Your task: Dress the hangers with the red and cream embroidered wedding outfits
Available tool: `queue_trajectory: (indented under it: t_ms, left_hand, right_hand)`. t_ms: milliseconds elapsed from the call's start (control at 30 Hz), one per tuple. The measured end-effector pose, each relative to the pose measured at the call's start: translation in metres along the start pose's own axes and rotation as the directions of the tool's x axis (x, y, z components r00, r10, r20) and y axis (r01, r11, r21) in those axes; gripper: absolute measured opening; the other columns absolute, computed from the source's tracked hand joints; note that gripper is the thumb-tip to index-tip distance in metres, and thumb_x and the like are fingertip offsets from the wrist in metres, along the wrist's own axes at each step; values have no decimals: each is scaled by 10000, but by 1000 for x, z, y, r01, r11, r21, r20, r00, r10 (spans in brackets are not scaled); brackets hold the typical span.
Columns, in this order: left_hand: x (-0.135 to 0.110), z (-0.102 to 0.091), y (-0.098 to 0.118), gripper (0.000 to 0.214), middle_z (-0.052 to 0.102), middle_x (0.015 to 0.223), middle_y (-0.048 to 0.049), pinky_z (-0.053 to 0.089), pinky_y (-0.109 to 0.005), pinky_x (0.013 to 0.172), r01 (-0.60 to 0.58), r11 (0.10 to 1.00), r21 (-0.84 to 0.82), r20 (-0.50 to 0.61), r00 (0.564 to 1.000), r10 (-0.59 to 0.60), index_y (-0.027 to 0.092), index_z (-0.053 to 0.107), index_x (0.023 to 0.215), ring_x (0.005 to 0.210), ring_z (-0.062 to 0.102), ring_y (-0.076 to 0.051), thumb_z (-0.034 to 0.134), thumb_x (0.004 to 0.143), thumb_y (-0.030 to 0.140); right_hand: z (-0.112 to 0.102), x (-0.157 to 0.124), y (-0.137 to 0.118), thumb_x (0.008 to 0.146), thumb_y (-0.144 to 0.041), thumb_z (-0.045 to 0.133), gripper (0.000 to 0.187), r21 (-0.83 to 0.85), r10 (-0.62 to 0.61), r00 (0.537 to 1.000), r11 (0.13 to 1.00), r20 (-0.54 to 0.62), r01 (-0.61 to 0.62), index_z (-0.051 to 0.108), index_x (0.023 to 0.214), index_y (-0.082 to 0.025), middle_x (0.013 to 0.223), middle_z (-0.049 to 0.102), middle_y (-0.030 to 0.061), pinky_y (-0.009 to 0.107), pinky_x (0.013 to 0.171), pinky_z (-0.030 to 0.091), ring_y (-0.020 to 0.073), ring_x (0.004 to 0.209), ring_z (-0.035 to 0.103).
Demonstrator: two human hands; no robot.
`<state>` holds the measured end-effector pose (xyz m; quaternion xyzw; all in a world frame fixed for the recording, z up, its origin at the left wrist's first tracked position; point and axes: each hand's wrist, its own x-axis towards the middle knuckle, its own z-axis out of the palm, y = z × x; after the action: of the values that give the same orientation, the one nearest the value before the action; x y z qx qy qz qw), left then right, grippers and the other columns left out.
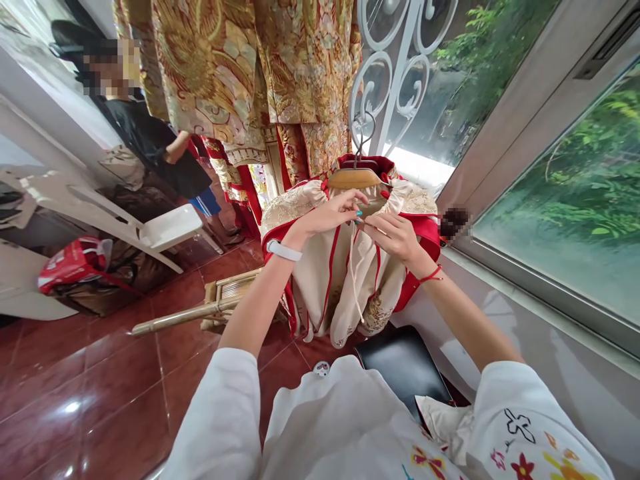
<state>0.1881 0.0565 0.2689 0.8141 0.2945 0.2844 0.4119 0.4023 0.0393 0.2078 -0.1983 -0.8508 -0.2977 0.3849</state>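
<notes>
Grip: left hand (336,215) and right hand (394,233) pinch the cord (357,283) of the garment (314,273); tying seems the step. Next move likely needs even tension.

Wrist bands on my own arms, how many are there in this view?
2: a white wristband around the wrist of your left hand, and a red bracelet around the wrist of your right hand.

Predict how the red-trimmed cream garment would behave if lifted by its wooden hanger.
The red-trimmed cream garment would probably sway and flop, since its cloth hangs in loose folds. Its pale cord would likely swing, as its lower end dangles. The wooden hanger looks rigid, so the top might sag less.
</notes>
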Motion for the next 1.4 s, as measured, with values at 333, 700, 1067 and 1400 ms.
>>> queue_trajectory:
  t_ms: [333,700,1067,1400]
  left_hand:
    - [-94,-19,44,187,662,805,-28,448,-341,847,151,691,707,-297,950,96,206,686,882,820,592,-213,548,944,315]
    - [-255,-34,5,258,596,613,37,385,-290,620,575,729,370,-789,609,-81,251,610,674,612,520,-169,583,875,410]
    - [-243,6,-101,216,652,732,-65,473,-390,622,687,687,237,-783,554,-284,222,688,777,576,579,-227,561,775,396]
    - [-52,78,-42,331,590,1219,-144,486,-443,995,305,804,510,-668,729,148,195,551,1236,1154,574,-300,611,916,257]
  right_hand:
    - [-9,-22,-9,1042,-246,464,302,259,399,914,893,-73,-368,759,977,-260,982,757,59,346,799,584,204,921,721]
    - [-9,-26,8,850,-303,693,116,512,821,569,505,-38,-695,764,812,-220,801,757,48,382,742,610,229,757,726]
    - [4,-36,9,752,-317,733,104,583,917,379,240,127,-776,731,784,-218,759,735,38,361,712,602,222,711,716]
    - [-9,-20,7,744,-353,717,307,641,607,314,-448,730,-623,675,1015,-214,833,682,12,244,531,485,119,611,599]
